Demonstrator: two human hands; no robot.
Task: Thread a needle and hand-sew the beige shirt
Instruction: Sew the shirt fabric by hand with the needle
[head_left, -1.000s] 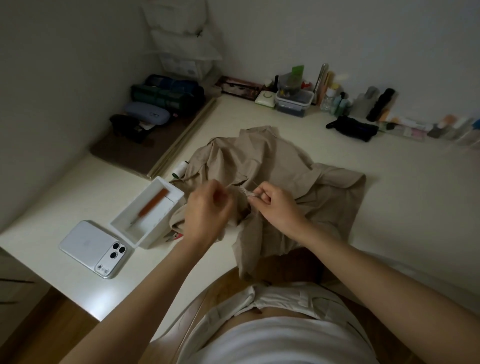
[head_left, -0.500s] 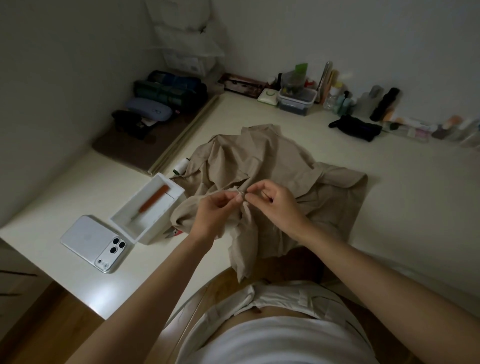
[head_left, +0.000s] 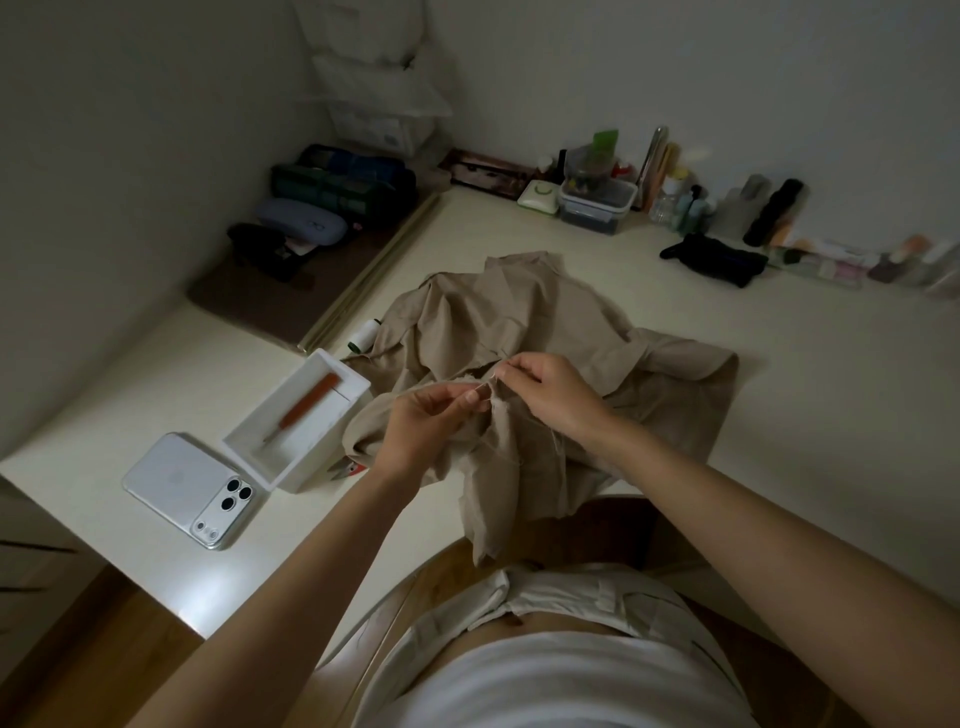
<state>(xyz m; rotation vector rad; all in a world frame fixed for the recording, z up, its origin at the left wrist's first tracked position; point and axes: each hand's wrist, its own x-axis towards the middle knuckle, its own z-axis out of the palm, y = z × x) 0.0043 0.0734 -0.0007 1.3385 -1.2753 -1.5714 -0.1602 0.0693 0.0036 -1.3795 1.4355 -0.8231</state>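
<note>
A beige shirt (head_left: 519, 322) lies crumpled in the middle of a cream worktop (head_left: 779, 364), and one part hangs over the front edge. The left hand (head_left: 421, 421) pinches a raised fold of the shirt between thumb and fingers. The right hand (head_left: 550, 389), just beside it, pinches the same fold with curled fingers; whether it holds a needle is too small to tell. Off the shirt's left side sit a thread spool (head_left: 363, 335), a white tray (head_left: 358, 384) holding an orange-handled tool (head_left: 311, 400), and a phone (head_left: 176, 478) lying face down.
</note>
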